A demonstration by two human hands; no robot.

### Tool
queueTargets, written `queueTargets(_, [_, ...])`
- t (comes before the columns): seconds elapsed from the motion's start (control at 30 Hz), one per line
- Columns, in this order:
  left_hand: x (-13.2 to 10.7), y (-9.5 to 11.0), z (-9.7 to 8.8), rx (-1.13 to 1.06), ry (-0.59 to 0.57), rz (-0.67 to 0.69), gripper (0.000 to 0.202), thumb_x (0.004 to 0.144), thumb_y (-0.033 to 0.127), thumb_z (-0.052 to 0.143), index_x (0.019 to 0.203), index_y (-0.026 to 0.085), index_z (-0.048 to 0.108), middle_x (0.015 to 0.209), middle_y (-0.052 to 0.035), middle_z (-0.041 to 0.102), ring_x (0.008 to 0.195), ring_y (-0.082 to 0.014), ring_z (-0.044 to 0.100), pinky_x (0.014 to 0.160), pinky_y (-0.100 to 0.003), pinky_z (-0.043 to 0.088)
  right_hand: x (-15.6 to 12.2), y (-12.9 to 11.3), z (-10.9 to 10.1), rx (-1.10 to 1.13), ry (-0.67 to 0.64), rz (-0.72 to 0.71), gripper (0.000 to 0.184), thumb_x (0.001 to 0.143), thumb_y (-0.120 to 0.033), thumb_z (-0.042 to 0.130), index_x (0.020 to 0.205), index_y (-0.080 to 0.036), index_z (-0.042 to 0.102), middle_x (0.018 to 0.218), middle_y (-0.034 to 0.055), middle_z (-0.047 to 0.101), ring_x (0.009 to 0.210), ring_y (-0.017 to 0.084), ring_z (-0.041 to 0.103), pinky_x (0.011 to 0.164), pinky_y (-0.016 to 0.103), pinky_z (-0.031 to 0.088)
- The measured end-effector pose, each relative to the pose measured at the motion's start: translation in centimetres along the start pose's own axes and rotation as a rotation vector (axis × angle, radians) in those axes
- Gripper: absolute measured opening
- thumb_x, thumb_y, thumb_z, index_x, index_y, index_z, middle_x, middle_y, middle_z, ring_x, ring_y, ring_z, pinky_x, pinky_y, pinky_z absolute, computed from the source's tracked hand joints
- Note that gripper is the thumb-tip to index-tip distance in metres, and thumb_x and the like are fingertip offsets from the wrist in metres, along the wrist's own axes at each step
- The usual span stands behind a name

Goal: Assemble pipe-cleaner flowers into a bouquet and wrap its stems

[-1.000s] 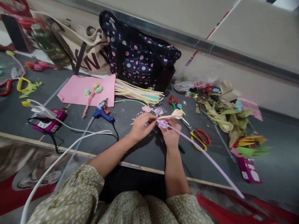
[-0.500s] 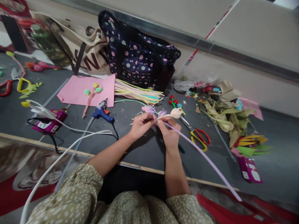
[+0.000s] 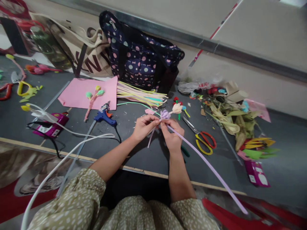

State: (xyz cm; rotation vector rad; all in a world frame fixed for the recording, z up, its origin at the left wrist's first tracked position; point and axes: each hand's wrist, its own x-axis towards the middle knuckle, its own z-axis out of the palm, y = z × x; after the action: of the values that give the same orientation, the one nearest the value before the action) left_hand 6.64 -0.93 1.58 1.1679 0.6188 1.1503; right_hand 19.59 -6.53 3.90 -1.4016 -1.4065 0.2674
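Above the dark tabletop, my left hand (image 3: 144,128) pinches the base of a purple pipe cleaner flower (image 3: 165,114) between thumb and fingers. Close against it, my right hand (image 3: 173,136) is closed on a long lilac pipe cleaner (image 3: 211,166), whose free length slopes down to the right past the table edge. A short lilac end hangs below my left fingertips. Beyond my right fingers sticks out a cream pipe cleaner flower (image 3: 177,108); my fingers hide where it joins the purple one. Scissors (image 3: 203,140) with red and yellow handles lie right of my right hand.
A blue glue gun (image 3: 105,117) lies left of my hands, near pink paper (image 3: 81,92) bearing a pipe cleaner stem. Behind are a bundle of pipe cleaners (image 3: 141,94) and a dotted bag (image 3: 141,54). Dry husks (image 3: 230,119) are heaped right. A white cable (image 3: 59,159) crosses the left.
The purple flower has turned upright and shifted right between my fingers. The cream flower has moved slightly up and left. A short lilac end now hangs below my left hand.
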Motion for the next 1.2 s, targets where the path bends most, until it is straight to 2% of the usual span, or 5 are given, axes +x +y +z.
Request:
queueTargets(0.17, [0.3,-0.2,-0.2,0.043,-0.006,0.026,0.034,0.059,0.035,0.087,0.080,0.014,0.071,0.076,-0.0024,0.070,0.068,-0.0128,0.063,0.068,-0.026,0.053,-0.1,0.4,0.1,-0.040,0.046,-0.079,0.010,0.086,-0.026,0.062,0.084,-0.023,0.071,0.083,0.0049,0.068,0.082,0.021,0.064,0.079,0.036,0.053])
queueTargets(0.57, [-0.3,0.6,0.5,-0.061,0.002,-0.023,0.024,0.074,0.034,0.077,0.074,0.013,0.066,0.064,0.0003,0.064,0.058,-0.0103,0.061,0.060,-0.023,0.051,-0.5,-0.8,0.3,-0.090,0.109,-0.058,0.005,0.084,-0.026,0.064,0.084,-0.024,0.068,0.085,0.0039,0.062,0.086,0.021,0.061,0.081,0.036,0.052])
queueTargets(0.8, [-0.3,0.4,0.7,-0.246,-0.028,-0.147,0.028,0.072,0.035,0.079,0.076,0.012,0.065,0.063,0.0002,0.063,0.053,-0.0078,0.057,0.055,-0.021,0.052,-0.3,-0.7,0.2,-0.112,0.130,-0.088,0.003,0.080,-0.025,0.067,0.080,-0.022,0.068,0.115,0.0093,0.056,0.109,0.025,0.057,0.091,0.041,0.049])
queueTargets(1.03, [0.0,0.4,0.2,-0.340,-0.134,-0.333,0.031,0.068,0.034,0.082,0.077,0.010,0.064,0.065,-0.0005,0.063,0.051,-0.0077,0.057,0.052,-0.023,0.055,-0.2,-0.9,0.2,0.030,0.087,-0.040,0.008,0.082,-0.021,0.063,0.074,-0.022,0.061,0.084,0.0019,0.065,0.083,0.018,0.063,0.076,0.032,0.051])
queueTargets(1.2, [0.2,0.6,-0.2,-0.207,-0.123,-0.278,0.032,0.070,0.036,0.080,0.079,0.010,0.065,0.068,-0.0003,0.063,0.052,-0.0067,0.056,0.049,-0.019,0.052,0.0,-0.5,0.1,0.085,0.034,0.027,0.010,0.082,-0.023,0.061,0.073,-0.021,0.059,0.080,0.0004,0.062,0.077,0.017,0.060,0.074,0.032,0.049])
